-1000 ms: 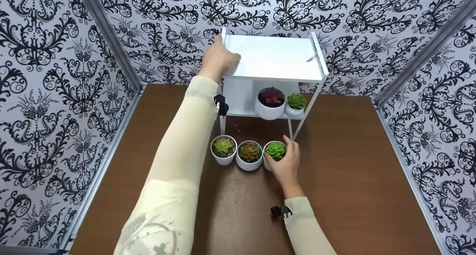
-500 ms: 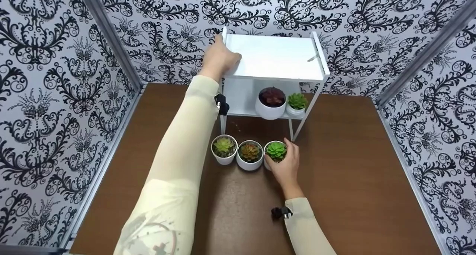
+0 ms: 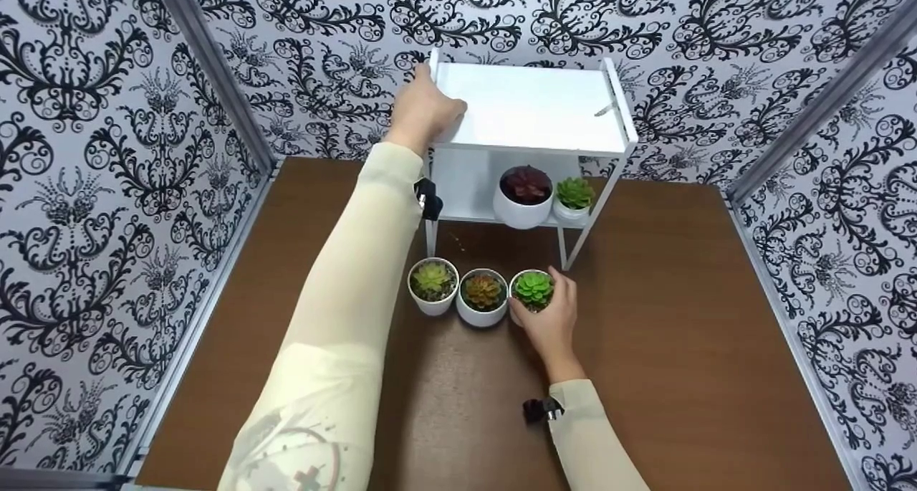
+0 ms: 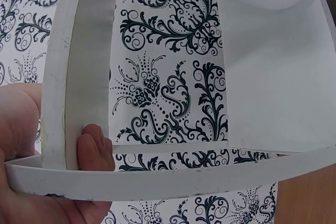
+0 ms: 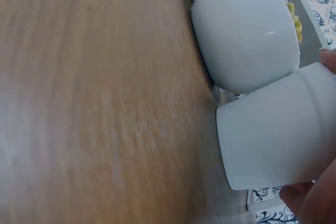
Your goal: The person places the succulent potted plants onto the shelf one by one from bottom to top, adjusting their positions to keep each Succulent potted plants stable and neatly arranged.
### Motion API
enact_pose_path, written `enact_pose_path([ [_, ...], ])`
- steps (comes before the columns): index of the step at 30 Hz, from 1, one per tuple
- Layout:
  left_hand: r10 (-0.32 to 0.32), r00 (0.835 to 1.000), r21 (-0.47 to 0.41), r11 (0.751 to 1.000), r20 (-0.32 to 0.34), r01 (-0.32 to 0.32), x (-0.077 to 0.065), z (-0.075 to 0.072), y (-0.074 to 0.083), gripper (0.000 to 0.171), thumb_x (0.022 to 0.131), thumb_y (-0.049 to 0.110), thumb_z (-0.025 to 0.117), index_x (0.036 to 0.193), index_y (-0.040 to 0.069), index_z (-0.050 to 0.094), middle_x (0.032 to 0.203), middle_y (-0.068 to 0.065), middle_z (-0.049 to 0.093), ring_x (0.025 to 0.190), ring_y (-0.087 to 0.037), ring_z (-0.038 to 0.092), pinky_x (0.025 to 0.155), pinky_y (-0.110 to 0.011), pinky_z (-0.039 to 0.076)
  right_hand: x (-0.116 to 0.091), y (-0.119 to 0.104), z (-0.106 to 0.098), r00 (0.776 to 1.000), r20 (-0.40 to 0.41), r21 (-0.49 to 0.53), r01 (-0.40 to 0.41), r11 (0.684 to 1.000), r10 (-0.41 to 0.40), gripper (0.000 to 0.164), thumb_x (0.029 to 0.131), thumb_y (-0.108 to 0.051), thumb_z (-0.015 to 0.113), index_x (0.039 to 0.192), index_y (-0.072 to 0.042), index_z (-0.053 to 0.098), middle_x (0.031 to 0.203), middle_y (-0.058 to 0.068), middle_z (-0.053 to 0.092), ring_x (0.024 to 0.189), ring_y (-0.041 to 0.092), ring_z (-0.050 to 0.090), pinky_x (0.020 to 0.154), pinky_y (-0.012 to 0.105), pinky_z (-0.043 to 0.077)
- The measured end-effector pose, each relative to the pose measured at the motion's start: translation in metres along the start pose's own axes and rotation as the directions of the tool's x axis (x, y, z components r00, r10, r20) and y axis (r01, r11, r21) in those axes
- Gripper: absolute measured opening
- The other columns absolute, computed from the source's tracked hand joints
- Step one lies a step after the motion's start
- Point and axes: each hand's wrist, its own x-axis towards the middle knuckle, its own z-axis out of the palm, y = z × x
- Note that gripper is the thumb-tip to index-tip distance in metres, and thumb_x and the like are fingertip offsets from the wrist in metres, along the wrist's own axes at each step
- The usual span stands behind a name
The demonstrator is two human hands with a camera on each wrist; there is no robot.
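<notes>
My left hand [image 3: 423,112] grips the left end of the white two-tier shelf rack [image 3: 530,107] at its top tier. In the left wrist view its fingers [image 4: 95,149] curl round the corner of the frame. My right hand [image 3: 551,326] holds a small white pot [image 5: 275,129] at the rim, thumb and fingers on opposite sides. A bright green succulent [image 3: 534,288] grows in it. Left of it on the table stand a white pot with an orange-brown succulent [image 3: 482,292] and another with a pale green succulent [image 3: 433,281].
On the rack's lower tier, toward the right, sit a larger white pot [image 3: 524,213] with a dark red succulent and a small green succulent [image 3: 574,193]. The rack stands on a brown wooden table [image 3: 688,319], with patterned walls [image 3: 716,61] on three sides.
The fingers of my right hand have drawn slightly closer round the pot's rim. My left hand keeps its hold on the rack, and the head view has shifted a little.
</notes>
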Motion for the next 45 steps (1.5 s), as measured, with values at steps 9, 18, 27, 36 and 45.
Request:
enact_pose_path([
  [9, 0.008, 1.0, -0.006, 1.0, 0.005, -0.008, 0.001, 0.0, 0.0, 0.098, 0.097, 0.03, 0.073, 0.172, 0.023, 0.011, 0.17, -0.009, 0.041, 0.15, -0.026, 0.049, 0.122, -0.037, 0.047, -0.003, 0.001, 0.001, 1.0, 0.008, 0.009, -0.022, 1.0, 0.022, 0.101, 0.07, -0.033, 0.098, 0.154, -0.005, 0.05, 0.143, 0.018, 0.051, 0.135, 0.038, 0.052, 0.117, 0.056, 0.044],
  [18, -0.008, 1.0, 0.005, 1.0, 0.013, 0.008, 0.002, 0.001, 0.001, 0.099, 0.098, 0.034, 0.072, 0.172, 0.026, 0.008, 0.171, -0.008, 0.04, 0.152, -0.026, 0.047, 0.124, -0.038, 0.044, -0.006, 0.008, 0.001, 0.999, 0.001, 0.03, -0.038, 0.999, 0.038, 0.109, 0.066, -0.035, 0.101, 0.156, -0.004, 0.048, 0.143, 0.017, 0.053, 0.133, 0.036, 0.054, 0.116, 0.055, 0.046],
  [27, -0.044, 0.998, -0.007, 0.999, 0.037, 0.044, 0.002, -0.001, 0.002, 0.102, 0.099, 0.035, 0.071, 0.173, 0.031, 0.0, 0.174, -0.007, 0.034, 0.155, -0.026, 0.043, 0.126, -0.039, 0.043, -0.008, 0.012, 0.001, 0.998, 0.005, 0.068, -0.068, 0.995, 0.068, 0.114, 0.064, -0.034, 0.102, 0.159, -0.007, 0.045, 0.146, 0.016, 0.054, 0.136, 0.034, 0.053, 0.118, 0.054, 0.044],
  [36, -0.044, 0.998, -0.011, 0.999, 0.038, 0.044, 0.0, -0.002, 0.001, 0.104, 0.1, 0.035, 0.071, 0.173, 0.031, -0.003, 0.176, -0.006, 0.03, 0.156, -0.027, 0.042, 0.126, -0.038, 0.042, -0.01, 0.013, 0.002, 0.995, 0.024, 0.133, -0.095, 0.987, 0.093, 0.119, 0.063, -0.03, 0.103, 0.162, -0.009, 0.041, 0.155, 0.016, 0.051, 0.144, 0.034, 0.05, 0.123, 0.051, 0.04],
  [45, -0.028, 0.999, -0.016, 0.999, 0.03, 0.029, 0.003, -0.001, 0.001, 0.102, 0.099, 0.035, 0.072, 0.173, 0.03, 0.0, 0.175, -0.007, 0.033, 0.154, -0.026, 0.044, 0.124, -0.037, 0.045, -0.009, 0.017, 0.0, 0.989, 0.062, 0.227, -0.141, 0.963, 0.131, 0.118, 0.064, -0.022, 0.103, 0.162, -0.008, 0.038, 0.161, 0.017, 0.048, 0.147, 0.034, 0.047, 0.125, 0.053, 0.037],
])
